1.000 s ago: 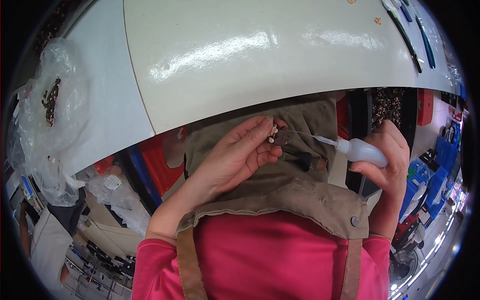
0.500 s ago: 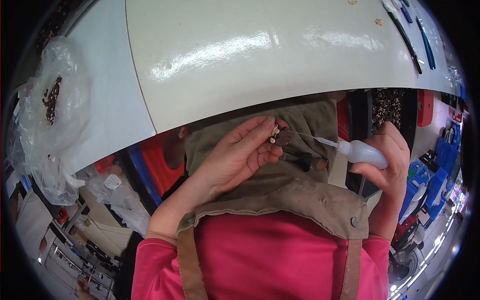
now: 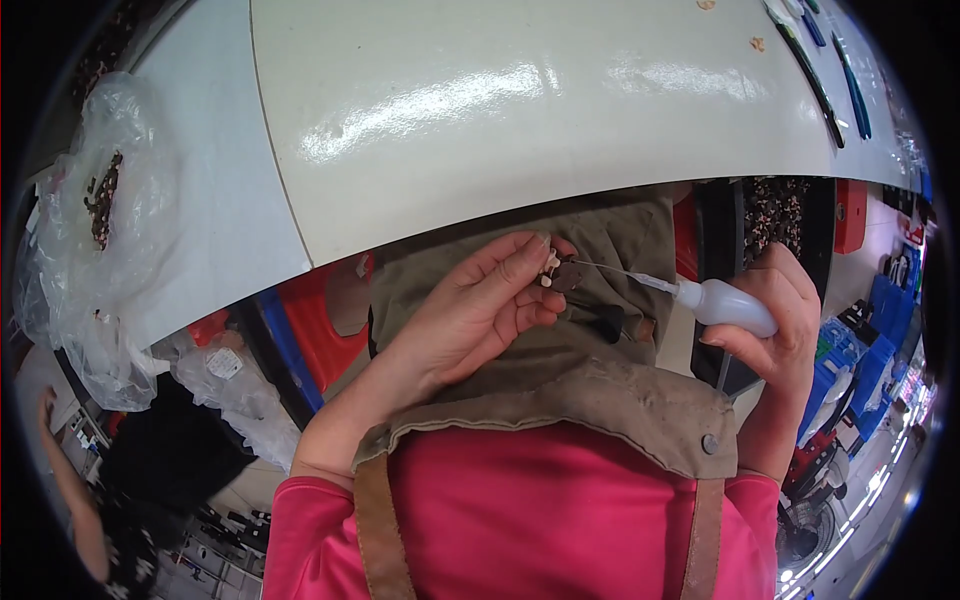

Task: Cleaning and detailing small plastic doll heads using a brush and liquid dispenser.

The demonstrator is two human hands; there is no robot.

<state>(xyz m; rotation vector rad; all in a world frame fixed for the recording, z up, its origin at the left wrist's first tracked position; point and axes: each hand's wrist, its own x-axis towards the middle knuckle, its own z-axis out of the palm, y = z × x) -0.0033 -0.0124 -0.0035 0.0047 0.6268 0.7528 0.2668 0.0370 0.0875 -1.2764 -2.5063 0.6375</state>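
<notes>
My left hand (image 3: 490,300) is closed, pinching a small dark-brown and pale-pink piece (image 3: 568,277) between thumb and fingers above my lap. In my right hand (image 3: 775,320) is a translucent white squeeze bottle (image 3: 735,307), tilted on its side. Its long thin needle nozzle (image 3: 630,275) points left, the tip at or very close to the piece. I cannot tell whether it touches, and no liquid can be made out. Beneath both hands lies my olive-brown apron (image 3: 520,375); part of the piece is hidden by my fingers.
A white table (image 3: 450,170) spans the front. Small brown and pink pieces fill a dark bin (image 3: 745,225) beyond my right hand. A clear plastic bag (image 3: 150,170) with similar pieces lies at left. Tweezers-like tools (image 3: 852,85) lie far right. Another person's arm (image 3: 75,490) shows lower left.
My hands, the piece and the bottle look almost unmoved. At the lower left another person in dark clothing has come further into view.
</notes>
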